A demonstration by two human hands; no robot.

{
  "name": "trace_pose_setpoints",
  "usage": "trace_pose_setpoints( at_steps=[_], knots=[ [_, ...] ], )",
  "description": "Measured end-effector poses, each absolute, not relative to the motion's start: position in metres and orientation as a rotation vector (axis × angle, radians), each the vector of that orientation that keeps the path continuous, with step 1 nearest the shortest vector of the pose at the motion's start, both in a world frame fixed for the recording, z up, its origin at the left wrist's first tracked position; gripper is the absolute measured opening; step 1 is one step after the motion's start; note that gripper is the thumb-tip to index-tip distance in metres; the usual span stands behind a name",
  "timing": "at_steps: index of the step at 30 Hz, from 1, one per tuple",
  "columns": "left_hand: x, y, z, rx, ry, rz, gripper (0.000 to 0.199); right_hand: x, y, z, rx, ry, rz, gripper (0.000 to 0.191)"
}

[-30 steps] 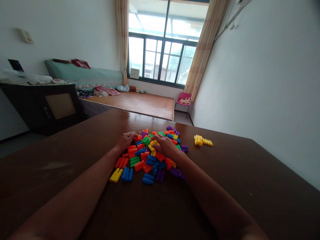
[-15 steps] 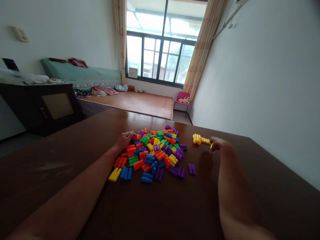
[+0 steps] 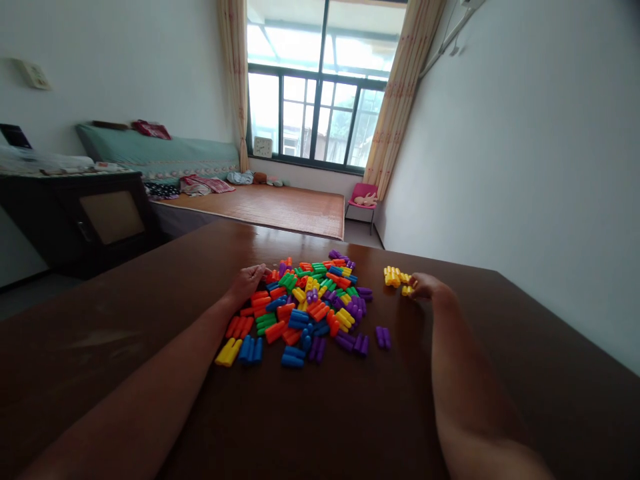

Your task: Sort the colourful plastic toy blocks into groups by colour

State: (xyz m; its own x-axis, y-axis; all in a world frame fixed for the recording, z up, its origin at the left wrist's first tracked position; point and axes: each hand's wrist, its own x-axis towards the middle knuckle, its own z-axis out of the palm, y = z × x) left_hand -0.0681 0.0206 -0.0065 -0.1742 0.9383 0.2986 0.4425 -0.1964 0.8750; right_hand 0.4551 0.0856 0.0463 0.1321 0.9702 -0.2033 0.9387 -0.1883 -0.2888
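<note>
A heap of plastic bullet-shaped building blocks in red, green, blue, yellow and purple lies on the dark brown table. My left hand rests at the heap's far left edge, its fingers stretched toward the red blocks and partly hidden. Right of the heap stands a small group of yellow blocks. My right hand is closed on a yellow block, held at the near right side of that group. A lone purple block lies between the heap and my right forearm.
Beyond the table is a bed with a woven mat. A dark cabinet stands at the left. A pink chair with a soft toy is by the window, and a white wall runs along the right.
My right hand has moved left with the yellow block, closer to the yellow group. My left hand stays at the heap's edge. The whole view has shifted slightly.
</note>
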Motion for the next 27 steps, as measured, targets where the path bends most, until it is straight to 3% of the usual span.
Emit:
trace_pose_setpoints(
  at_steps=[8, 13, 17, 21, 27],
  knots=[
    [-0.068, 0.017, -0.004, 1.612, 1.616, 1.329, 0.061, 0.452, 0.091, 0.036, -2.187, -1.942, 0.331, 0.042],
    [-0.066, 0.017, -0.003, 1.617, 1.623, 1.346, 0.064, 0.436, 0.082, 0.065, -2.063, -1.985, 0.212, 0.028],
    [-0.065, 0.017, -0.002, 1.617, 1.617, 1.355, 0.064, 0.361, 0.066, 0.090, -1.559, -2.248, 0.213, 0.019],
    [-0.062, 0.015, 0.001, 1.618, 1.599, 1.361, 0.062, 0.260, 0.035, 0.080, -0.998, -2.519, 0.219, 0.030],
    [-0.059, 0.012, 0.002, 1.549, 1.608, 1.381, 0.056, 0.205, 0.006, 0.048, -1.095, -2.599, 0.112, 0.037]
  ],
)
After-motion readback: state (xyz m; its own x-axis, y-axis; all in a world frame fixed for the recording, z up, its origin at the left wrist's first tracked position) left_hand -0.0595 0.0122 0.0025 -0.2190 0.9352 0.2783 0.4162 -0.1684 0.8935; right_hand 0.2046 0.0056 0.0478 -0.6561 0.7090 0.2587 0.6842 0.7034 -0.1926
